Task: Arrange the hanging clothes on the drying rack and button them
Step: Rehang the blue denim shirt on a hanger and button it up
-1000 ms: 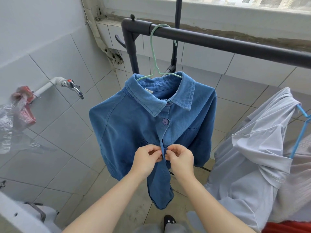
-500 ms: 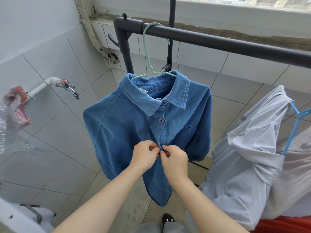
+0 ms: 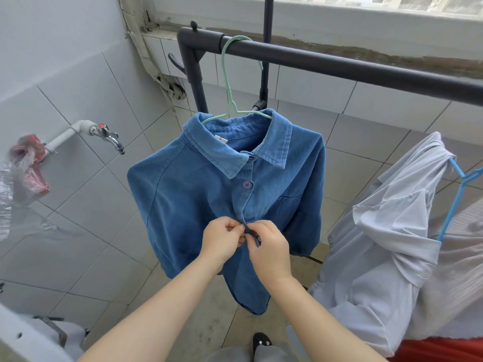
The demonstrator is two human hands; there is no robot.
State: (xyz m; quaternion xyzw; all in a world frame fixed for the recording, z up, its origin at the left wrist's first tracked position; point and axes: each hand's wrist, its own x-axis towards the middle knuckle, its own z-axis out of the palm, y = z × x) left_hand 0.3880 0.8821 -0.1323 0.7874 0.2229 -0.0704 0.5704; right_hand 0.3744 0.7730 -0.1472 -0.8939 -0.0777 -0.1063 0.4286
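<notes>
While both hands meet at the front opening of the blue shirt (image 3: 198, 205), the left hand (image 3: 223, 240) pinches one edge of the cloth and the right hand (image 3: 269, 246) pinches the other, their fingertips touching. Whatever lies between them is hidden. Just above the grip sits a fastened purple button (image 3: 247, 184), and higher still the collar hangs on a mint hanger (image 3: 230, 82) hooked over the dark rack bar (image 3: 339, 66). Right of the grip droops a pale grey garment (image 3: 386, 257) on a blue hanger (image 3: 454, 194). Well off to the left, a tap (image 3: 107, 134) juts from the tiled wall.
</notes>
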